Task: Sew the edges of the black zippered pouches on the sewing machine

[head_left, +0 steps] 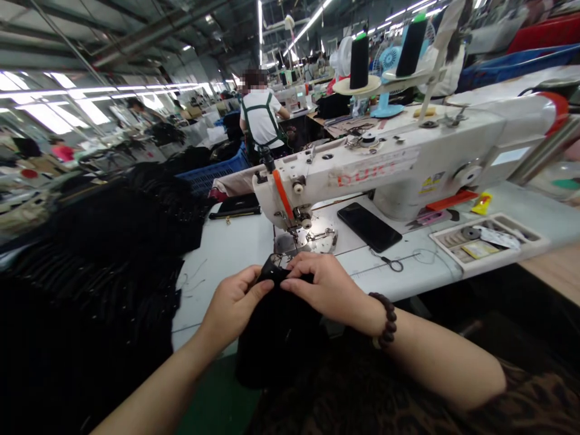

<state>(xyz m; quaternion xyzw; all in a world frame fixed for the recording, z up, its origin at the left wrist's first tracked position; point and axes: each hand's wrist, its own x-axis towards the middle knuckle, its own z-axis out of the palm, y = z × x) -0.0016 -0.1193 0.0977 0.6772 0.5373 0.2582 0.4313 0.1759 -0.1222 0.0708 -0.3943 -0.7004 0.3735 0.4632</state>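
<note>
A piece of black fabric (276, 326) hangs over the near edge of the white table (226, 254), just in front of the sewing machine's needle plate (312, 240). My left hand (233, 302) pinches the fabric's top edge from the left, thumb on top. My right hand (328, 287), with a dark bead bracelet at the wrist, is closed on the same edge from the right. Both hands meet a little short of the presser foot (296, 228). The white sewing machine (399, 163) stretches to the right behind them.
A black phone (369, 226) lies under the machine arm, small snips (389, 261) beside it. A tray of small parts (487, 238) sits at right. Black garments are heaped at left (113, 241). Two thread cones (360, 60) stand behind. A person in a white shirt (260, 115) works farther back.
</note>
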